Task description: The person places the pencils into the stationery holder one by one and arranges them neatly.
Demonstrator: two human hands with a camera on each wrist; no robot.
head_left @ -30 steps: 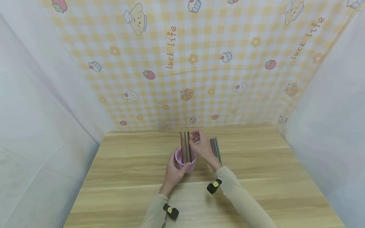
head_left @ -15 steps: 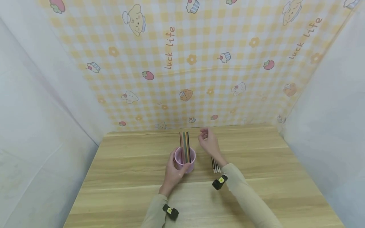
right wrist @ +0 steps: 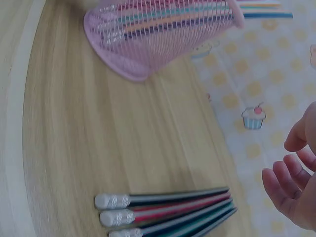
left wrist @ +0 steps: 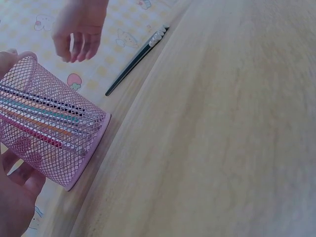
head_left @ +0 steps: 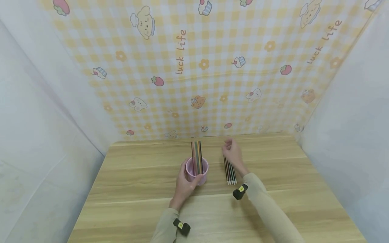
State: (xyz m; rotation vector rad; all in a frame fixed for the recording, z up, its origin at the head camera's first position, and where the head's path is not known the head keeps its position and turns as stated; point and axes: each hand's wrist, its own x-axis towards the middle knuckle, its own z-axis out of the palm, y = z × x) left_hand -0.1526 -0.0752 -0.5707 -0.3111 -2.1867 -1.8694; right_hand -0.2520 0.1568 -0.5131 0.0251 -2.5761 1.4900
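Observation:
My left hand grips a pink mesh pen cup around its side, thumb at the front. Several pencils stand in the cup, their tops well above the rim; through the mesh their eraser ends show near the bottom. To the right of the cup, a row of several pencils lies on the table with white erasers toward me. Over the far ends of this row hovers my right hand, fingers loosely bent and nothing between them. In the right wrist view its fingertips are apart from the pencils.
The wooden table runs back to a yellow checked cloth with cartoon prints. White cloth walls stand at the left and right sides.
My right hand has moved right, away from the cup, to over the far ends of the pencils on the table. The left hand and the cup stay in place.

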